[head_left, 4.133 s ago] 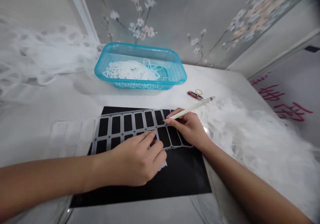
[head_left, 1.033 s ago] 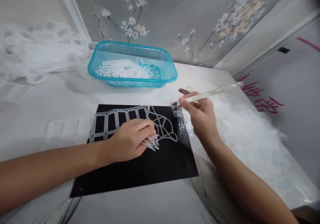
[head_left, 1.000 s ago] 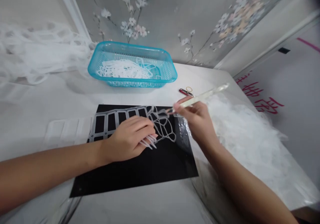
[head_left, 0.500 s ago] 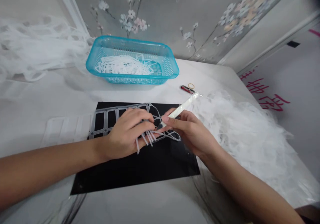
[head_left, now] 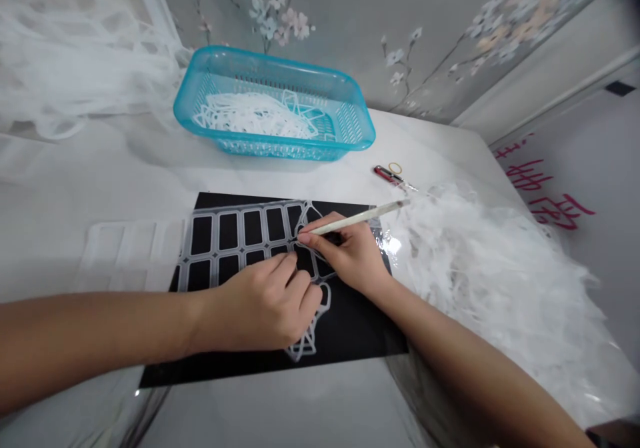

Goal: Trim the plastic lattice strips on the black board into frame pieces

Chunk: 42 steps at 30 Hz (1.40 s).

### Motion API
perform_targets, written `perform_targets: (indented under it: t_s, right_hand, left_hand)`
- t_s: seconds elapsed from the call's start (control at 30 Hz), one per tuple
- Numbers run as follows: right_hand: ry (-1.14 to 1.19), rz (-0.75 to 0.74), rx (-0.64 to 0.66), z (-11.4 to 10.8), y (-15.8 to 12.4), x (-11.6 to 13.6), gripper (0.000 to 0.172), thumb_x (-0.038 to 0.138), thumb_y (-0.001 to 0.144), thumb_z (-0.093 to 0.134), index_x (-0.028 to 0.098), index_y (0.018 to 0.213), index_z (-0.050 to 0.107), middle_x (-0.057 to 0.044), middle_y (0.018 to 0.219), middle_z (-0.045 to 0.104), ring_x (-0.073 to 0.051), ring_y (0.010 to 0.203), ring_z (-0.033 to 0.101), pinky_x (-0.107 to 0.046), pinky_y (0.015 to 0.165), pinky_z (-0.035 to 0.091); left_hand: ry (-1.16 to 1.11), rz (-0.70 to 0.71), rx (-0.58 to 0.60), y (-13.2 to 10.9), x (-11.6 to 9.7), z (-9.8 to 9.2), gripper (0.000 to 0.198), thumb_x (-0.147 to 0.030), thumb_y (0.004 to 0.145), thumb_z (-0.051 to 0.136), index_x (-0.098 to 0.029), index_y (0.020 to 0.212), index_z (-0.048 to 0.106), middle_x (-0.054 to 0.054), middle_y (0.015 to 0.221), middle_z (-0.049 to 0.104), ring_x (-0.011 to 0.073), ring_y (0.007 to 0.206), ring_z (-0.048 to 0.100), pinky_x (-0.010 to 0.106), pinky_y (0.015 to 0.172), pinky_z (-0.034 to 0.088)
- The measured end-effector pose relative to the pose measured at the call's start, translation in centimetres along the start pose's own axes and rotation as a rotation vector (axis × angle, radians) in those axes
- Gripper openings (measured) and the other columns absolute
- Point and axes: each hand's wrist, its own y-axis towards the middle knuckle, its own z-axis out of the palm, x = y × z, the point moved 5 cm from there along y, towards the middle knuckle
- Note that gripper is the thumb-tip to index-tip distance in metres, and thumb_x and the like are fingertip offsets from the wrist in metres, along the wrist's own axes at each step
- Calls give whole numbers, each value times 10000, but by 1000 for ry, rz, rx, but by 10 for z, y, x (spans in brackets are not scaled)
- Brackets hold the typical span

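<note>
A see-through plastic sheet [head_left: 215,235] with rows of rounded rectangular outlines lies on a black mat [head_left: 350,331]. Pinched in my right hand [head_left: 357,255] is a slim white tool [head_left: 350,220] with a dark pointed tip; its exact kind is unclear. The tip meets the sheet near its right end, by a loose strip outline. My left hand [head_left: 273,301] is closed low over the sheet and mat, fingers curled under. Thin white plastic loops [head_left: 305,345] stick out from beneath its palm, bunched in its grip.
A blue basket [head_left: 295,147] at the back holds many white loops. A red cutter knife [head_left: 387,173] and a yellow rubber band [head_left: 395,167] lie to its right. Clear plastic scraps [head_left: 490,288] heap on the right, more white strips [head_left: 90,68] at the back left.
My left hand has turned over and come down and nearer, curling round the loops. My right hand has lowered the tool, now flatter, onto the sheet. The view has shifted slightly.
</note>
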Motion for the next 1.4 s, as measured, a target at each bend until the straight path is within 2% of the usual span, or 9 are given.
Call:
perform_targets:
  t_s: [0.17, 0.27, 0.47, 0.8, 1.0, 1.23, 1.3, 1.4]
  right_hand:
    - [-27, 3, -27, -5, 1, -2, 67, 284, 824, 729, 221, 825, 751, -28, 867, 762, -181, 804, 698, -336, 752, 565]
    - [-42, -6, -26, -5, 1, -3, 57, 279, 821, 737, 225, 813, 754, -25, 851, 759, -181, 806, 693, -343, 769, 565]
    - [-52, -32, -24, -2, -1, -4, 57, 278, 824, 742, 226, 837, 760, -21, 845, 753, -170, 795, 685, -343, 769, 560]
    - [-136, -147, -10, 1, -1, 6, 34, 218, 842, 717, 221, 845, 750, -32, 842, 758, -190, 834, 673, -361, 752, 553]
    - [-289, -269, 40, -3, -2, 15, 103, 161, 869, 655, 228, 849, 730, -24, 814, 747, -194, 824, 645, -367, 738, 530]
    - [-317, -284, 15, -10, -1, 10, 66, 188, 852, 692, 240, 839, 730, -16, 795, 748, -199, 820, 624, -380, 748, 533]
    - [-287, -283, 26, -9, 0, 7, 56, 207, 844, 712, 257, 847, 737, -13, 801, 755, -211, 868, 625, -400, 792, 543]
    - [-228, -277, 66, -8, 2, 2, 67, 212, 846, 717, 266, 873, 743, -27, 961, 773, -232, 1068, 614, -445, 925, 537]
  left_hand:
    - [80, -90, 10, -2, 3, 7, 209, -160, 835, 509, -180, 627, 519, 54, 573, 592, 263, 762, 717, 361, 748, 623]
    - [86, -109, 40, -3, 4, 10, 214, -169, 844, 505, -169, 632, 536, 60, 566, 593, 267, 740, 720, 364, 748, 624]
    - [98, -101, 16, -2, 4, 10, 190, -143, 795, 554, -165, 609, 519, 75, 561, 616, 276, 698, 725, 365, 714, 629]
    - [119, -98, 5, 0, 5, 8, 194, -117, 768, 592, -160, 595, 516, 60, 518, 597, 245, 610, 703, 356, 684, 633]
    - [111, -125, 3, -1, 8, 11, 199, -146, 786, 587, -152, 592, 541, 73, 524, 603, 258, 670, 719, 332, 656, 627]
    - [111, -95, 5, -4, 6, 11, 194, -149, 802, 559, -155, 610, 530, 82, 567, 637, 274, 726, 736, 340, 683, 626]
    - [98, -77, -2, -4, 5, 9, 176, -127, 793, 556, -160, 624, 520, 81, 590, 652, 290, 765, 742, 357, 702, 628]
    - [85, -54, -16, -3, 3, 7, 175, -110, 793, 552, -163, 631, 509, 80, 603, 660, 301, 813, 745, 372, 736, 630]
